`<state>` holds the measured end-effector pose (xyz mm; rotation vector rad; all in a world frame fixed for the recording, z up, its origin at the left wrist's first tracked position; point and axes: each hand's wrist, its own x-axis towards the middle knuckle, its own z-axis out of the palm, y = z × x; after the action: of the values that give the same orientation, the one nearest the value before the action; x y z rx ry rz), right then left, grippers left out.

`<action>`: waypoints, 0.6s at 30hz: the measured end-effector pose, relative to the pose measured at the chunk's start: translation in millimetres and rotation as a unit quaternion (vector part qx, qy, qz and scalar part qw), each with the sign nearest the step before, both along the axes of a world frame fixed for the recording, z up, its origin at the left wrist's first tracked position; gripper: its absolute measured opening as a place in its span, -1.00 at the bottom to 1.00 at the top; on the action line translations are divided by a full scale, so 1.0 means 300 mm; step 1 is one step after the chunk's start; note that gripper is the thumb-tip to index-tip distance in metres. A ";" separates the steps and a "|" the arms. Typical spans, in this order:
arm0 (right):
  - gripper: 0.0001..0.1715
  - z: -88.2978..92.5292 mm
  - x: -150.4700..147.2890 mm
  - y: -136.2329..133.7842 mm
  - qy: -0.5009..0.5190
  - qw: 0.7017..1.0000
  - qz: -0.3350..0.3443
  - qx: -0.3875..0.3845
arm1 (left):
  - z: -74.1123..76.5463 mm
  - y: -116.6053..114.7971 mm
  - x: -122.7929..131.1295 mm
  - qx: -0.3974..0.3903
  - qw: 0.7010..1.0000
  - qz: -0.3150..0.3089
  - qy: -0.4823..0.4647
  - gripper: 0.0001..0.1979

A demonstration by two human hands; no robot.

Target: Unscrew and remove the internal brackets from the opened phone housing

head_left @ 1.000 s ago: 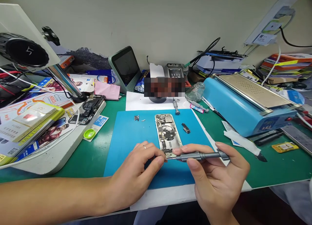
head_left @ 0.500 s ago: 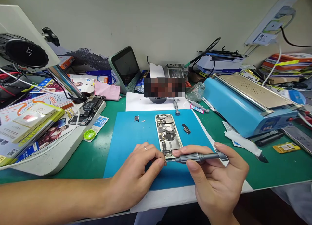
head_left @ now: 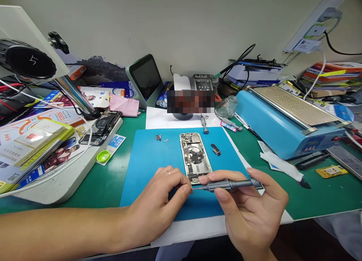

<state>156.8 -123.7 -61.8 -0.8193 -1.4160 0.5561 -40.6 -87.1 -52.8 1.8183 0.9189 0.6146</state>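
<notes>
An opened smartphone (head_left: 195, 157) lies on the blue mat (head_left: 152, 166), its inner parts and bare frame showing. My right hand (head_left: 254, 208) grips a grey precision screwdriver (head_left: 226, 185) between thumb and fingers, shaft level and pointing left. Its thin tip reaches the fingertips of my left hand (head_left: 166, 200), just below the phone's bottom edge. Thumb and forefinger of that hand are pinched together; whatever is between them is too small or hidden. A small circuit part (head_left: 158, 137) sits left of the phone, and a dark phone part (head_left: 215, 149) rests to its right.
A second screwdriver (head_left: 204, 125) lies beyond the phone near a glass jar (head_left: 226, 107). On the right stands a blue machine with a metal plate (head_left: 283, 121). The microscope base (head_left: 76, 174) at left carries boxes and another opened phone (head_left: 102, 128).
The screwdriver and my right hand have shifted very slightly, and more of the thin shaft shows near my left fingertips. My left hand stays almost still.
</notes>
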 end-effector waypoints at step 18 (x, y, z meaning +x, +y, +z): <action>-0.19 0.003 -0.007 -0.006 0.008 1.000 -0.014 -0.010 | -0.004 -0.001 -0.003 0.020 1.000 -0.020 0.009 -0.73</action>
<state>154.5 -125.6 -61.0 -0.8463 -1.3845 0.5554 -41.4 -87.2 -54.1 1.8760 0.8857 0.5972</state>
